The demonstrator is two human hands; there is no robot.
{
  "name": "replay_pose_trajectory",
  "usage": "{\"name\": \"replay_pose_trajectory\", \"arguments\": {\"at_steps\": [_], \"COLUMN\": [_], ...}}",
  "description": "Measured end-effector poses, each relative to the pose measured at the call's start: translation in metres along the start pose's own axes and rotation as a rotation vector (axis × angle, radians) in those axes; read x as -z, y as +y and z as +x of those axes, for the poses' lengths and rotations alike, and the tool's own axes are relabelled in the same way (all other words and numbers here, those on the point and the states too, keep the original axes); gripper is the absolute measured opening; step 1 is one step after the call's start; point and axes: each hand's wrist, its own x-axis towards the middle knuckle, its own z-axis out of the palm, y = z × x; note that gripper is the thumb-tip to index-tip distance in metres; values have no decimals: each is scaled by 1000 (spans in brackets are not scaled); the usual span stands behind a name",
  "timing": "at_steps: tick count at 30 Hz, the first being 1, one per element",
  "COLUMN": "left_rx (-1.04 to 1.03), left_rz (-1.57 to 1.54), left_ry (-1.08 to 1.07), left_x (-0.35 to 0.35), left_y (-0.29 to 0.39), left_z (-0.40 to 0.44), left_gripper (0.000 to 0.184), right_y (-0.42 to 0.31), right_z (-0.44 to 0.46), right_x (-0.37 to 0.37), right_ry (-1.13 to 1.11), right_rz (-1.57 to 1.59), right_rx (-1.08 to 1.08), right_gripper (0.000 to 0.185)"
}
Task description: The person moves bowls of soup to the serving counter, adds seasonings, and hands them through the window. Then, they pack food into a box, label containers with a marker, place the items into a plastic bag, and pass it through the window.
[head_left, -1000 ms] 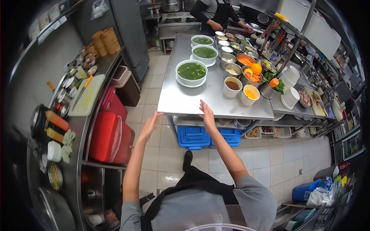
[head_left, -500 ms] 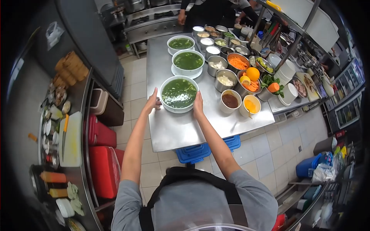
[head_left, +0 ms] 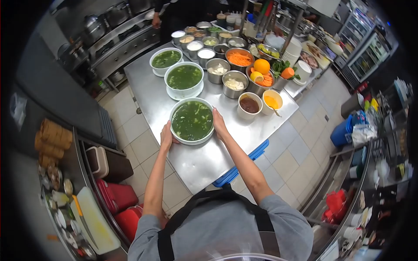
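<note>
White soup bowl (head_left: 193, 142) sits between the fingers (head_left: 219, 123).

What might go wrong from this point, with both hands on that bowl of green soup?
Spill: the green soup looks close to the rim of the nearest bowl, so a jolt could slop it over.

Tipping: the left hand and right hand hold opposite sides; uneven lifting could tilt it.

Bump: the middle bowl stands close behind on its plate, so a forward nudge might knock it.
</note>
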Motion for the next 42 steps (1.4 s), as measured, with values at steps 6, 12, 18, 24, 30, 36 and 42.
{"name": "replay_pose_trajectory", "arguments": {"at_steps": [6, 12, 18, 24, 30, 36, 42], "left_rx": [-82, 21, 60, 64, 36, 71, -31], "left_rz": [79, -52, 115, 79, 195, 248, 271], "left_ry": [4, -236, -488, -708, -863, -1186, -1401], "left_x": [-3, -61, -142, -274, -427, -589, -763], "left_y": [-3, 39, 48, 32, 1, 22, 25], "left_z": [-12, -69, -121, -163, -198, -273, -336], "left_gripper": [59, 54, 59, 56, 53, 63, 65], "right_y": [-27, -13, -32, -37, -33, -42, -69], "right_z": [-47, -88, -180, -247, -325, -392, -451], "right_x": [14, 70, 151, 270, 403, 536, 664], "right_ry": [53, 259, 457, 742, 968, 1175, 1353], "right_rz": [51, -33, 115, 23, 28, 177, 227], "right_rx": [-64, 59, 46, 101, 25, 117, 201], "right_gripper": [54, 58, 47, 44, 47, 49, 51]}}
